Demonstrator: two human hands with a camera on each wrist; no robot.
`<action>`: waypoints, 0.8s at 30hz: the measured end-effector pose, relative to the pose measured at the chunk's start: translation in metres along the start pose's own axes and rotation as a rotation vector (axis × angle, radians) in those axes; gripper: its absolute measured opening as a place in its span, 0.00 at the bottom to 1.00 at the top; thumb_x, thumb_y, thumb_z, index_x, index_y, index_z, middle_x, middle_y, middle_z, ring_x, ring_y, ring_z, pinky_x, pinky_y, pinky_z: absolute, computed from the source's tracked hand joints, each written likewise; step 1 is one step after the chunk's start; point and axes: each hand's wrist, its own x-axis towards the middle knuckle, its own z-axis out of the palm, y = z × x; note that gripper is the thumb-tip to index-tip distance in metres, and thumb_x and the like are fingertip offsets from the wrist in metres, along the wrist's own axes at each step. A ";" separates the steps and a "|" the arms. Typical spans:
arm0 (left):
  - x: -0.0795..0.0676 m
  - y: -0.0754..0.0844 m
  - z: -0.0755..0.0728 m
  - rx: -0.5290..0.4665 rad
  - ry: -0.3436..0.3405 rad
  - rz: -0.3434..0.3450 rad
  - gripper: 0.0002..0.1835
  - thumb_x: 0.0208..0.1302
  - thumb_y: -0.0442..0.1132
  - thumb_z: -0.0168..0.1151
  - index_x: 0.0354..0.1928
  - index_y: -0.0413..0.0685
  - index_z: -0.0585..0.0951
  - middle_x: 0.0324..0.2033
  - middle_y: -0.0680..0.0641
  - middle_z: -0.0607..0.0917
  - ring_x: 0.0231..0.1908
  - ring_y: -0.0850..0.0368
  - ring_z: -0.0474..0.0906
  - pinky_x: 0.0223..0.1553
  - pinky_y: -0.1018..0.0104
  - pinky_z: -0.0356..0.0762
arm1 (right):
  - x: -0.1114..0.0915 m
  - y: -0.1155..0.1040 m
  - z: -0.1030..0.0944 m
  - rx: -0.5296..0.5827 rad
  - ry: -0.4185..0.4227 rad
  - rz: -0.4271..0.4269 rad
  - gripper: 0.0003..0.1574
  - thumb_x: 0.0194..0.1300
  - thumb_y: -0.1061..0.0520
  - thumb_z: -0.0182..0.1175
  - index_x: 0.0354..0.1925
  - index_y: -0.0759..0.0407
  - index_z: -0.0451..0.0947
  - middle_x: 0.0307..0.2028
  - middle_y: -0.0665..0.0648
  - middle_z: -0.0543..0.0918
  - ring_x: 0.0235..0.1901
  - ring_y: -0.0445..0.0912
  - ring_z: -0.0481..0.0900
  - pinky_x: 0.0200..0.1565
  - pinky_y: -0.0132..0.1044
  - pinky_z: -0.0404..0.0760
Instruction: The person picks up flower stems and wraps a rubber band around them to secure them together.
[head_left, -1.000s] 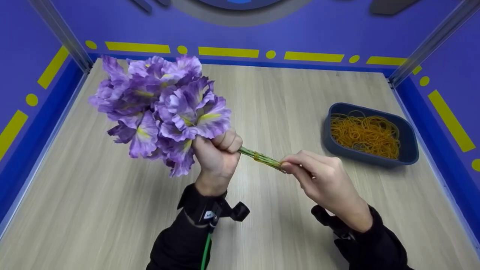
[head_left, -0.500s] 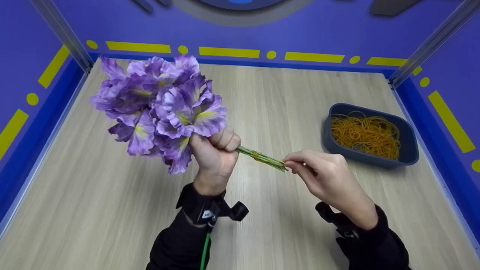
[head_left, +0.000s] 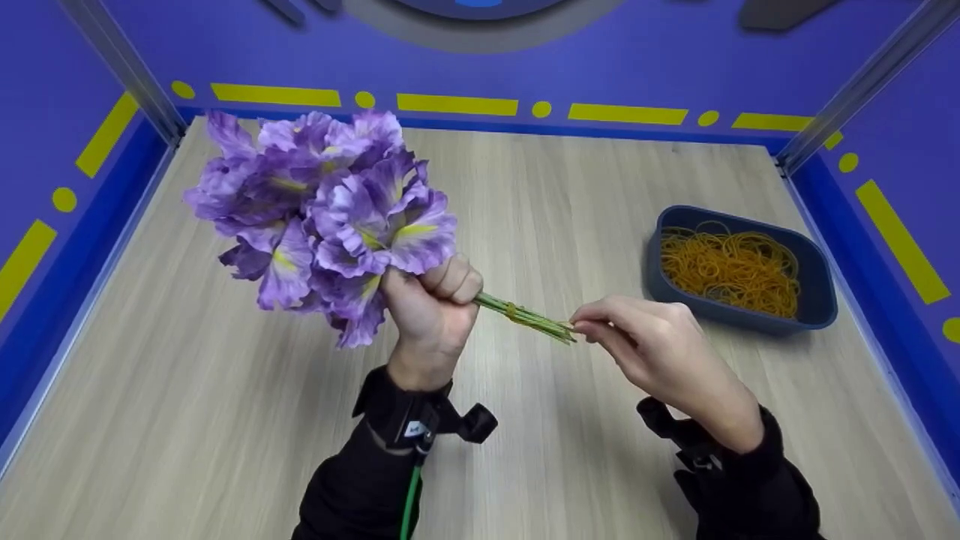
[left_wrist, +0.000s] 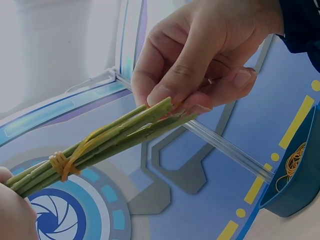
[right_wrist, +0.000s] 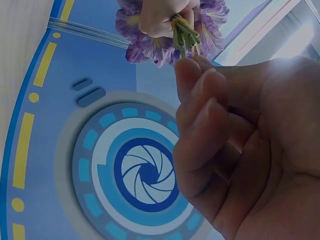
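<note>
My left hand [head_left: 435, 304] grips a bunch of purple artificial irises [head_left: 337, 217] by the stems, just below the blooms. The green stems [left_wrist: 120, 137] stick out to the right of that fist. A yellow rubber band [left_wrist: 62, 166] is wound round them, and one stretch of it runs along the stems toward their cut ends. There my right hand [head_left: 660, 352] pinches the end of the band between thumb and index finger. In the right wrist view a thin yellow strand reaches the right hand's fingertips [right_wrist: 187, 70], but the pinch point itself is mostly hidden.
A dark blue oval tub [head_left: 742, 322] holding a heap of loose rubber bands [head_left: 731, 270] stands at the right of the wooden table [head_left: 525, 465]. Blue panels with yellow marks [head_left: 457, 105] wall in the back and sides. A green cable [head_left: 411, 502] runs along the left sleeve.
The right hand has drawn slightly right, off the stem ends, with the band pinched in its fingers. The left hand and the flowers have barely shifted.
</note>
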 end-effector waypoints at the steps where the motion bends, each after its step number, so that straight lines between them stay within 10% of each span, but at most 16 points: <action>1: 0.000 0.000 0.000 -0.008 0.012 -0.005 0.31 0.54 0.39 0.67 0.19 0.54 0.49 0.13 0.58 0.47 0.14 0.66 0.42 0.17 0.75 0.37 | 0.000 0.001 0.000 0.003 -0.003 -0.010 0.16 0.60 0.70 0.68 0.44 0.54 0.84 0.33 0.46 0.85 0.25 0.35 0.76 0.24 0.26 0.72; 24: -0.004 -0.002 0.006 -0.132 0.095 -0.116 0.30 0.50 0.37 0.65 0.20 0.56 0.48 0.13 0.58 0.48 0.15 0.67 0.42 0.18 0.77 0.37 | 0.007 0.008 0.001 -0.012 -0.021 -0.221 0.11 0.77 0.57 0.54 0.45 0.56 0.83 0.37 0.48 0.85 0.34 0.40 0.80 0.34 0.32 0.80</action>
